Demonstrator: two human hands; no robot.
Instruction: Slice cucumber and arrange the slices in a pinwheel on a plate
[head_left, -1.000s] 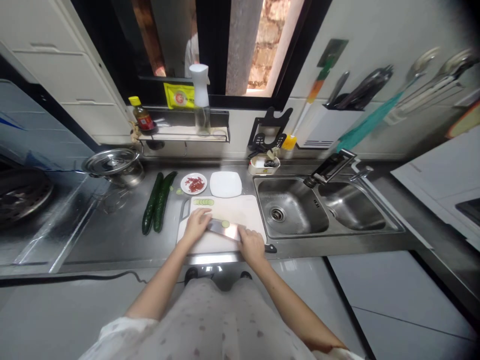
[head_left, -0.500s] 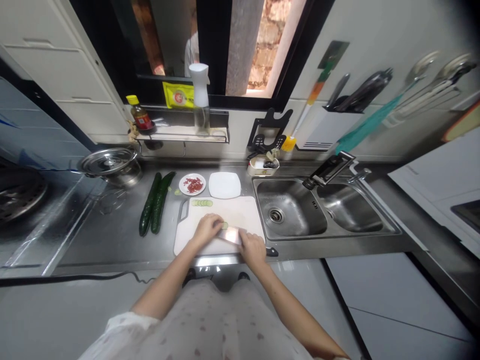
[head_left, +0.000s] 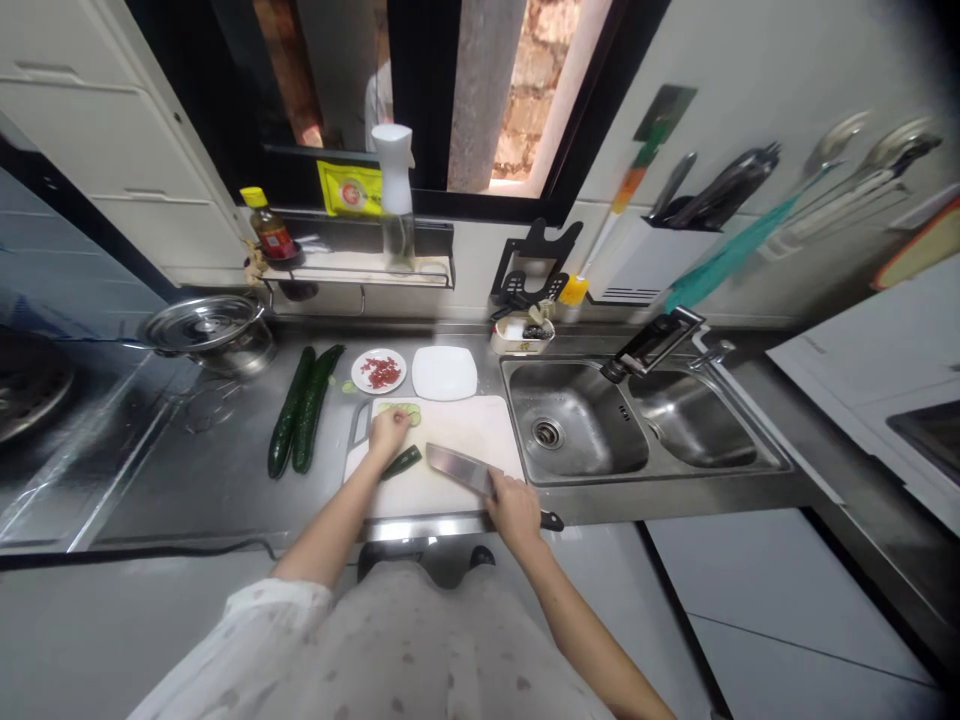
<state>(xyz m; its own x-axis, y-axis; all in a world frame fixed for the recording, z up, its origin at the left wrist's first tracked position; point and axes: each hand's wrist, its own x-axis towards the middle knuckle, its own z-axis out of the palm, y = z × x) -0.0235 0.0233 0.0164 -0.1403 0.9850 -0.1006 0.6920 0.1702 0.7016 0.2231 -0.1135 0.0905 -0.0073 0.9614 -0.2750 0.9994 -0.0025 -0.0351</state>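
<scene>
My right hand (head_left: 514, 508) grips a kitchen knife (head_left: 459, 467), its broad blade held over the cutting board (head_left: 480, 425) and pointing left, its dark handle end jutting out past my hand. At the board's upper left, the fingers of my left hand (head_left: 390, 432) are pinched on a pale green cucumber slice (head_left: 414, 418) beside a short row of other slices, partly hidden by the hand. A cut piece of cucumber (head_left: 403, 460) with dark green skin lies on the board under my left wrist, short of the blade tip.
Two whole cucumbers (head_left: 304, 412) lie left of the board. Behind it stand a small plate of chopped red pieces (head_left: 361, 372) and a square white plate (head_left: 445, 373). A double sink (head_left: 574, 420) is at the right, a lidded steel pot (head_left: 217, 335) at the left.
My left hand has moved left and up from the cucumber piece to the row of slices. The cucumber piece now lies uncovered; the knife has come away from it, slightly to the right.
</scene>
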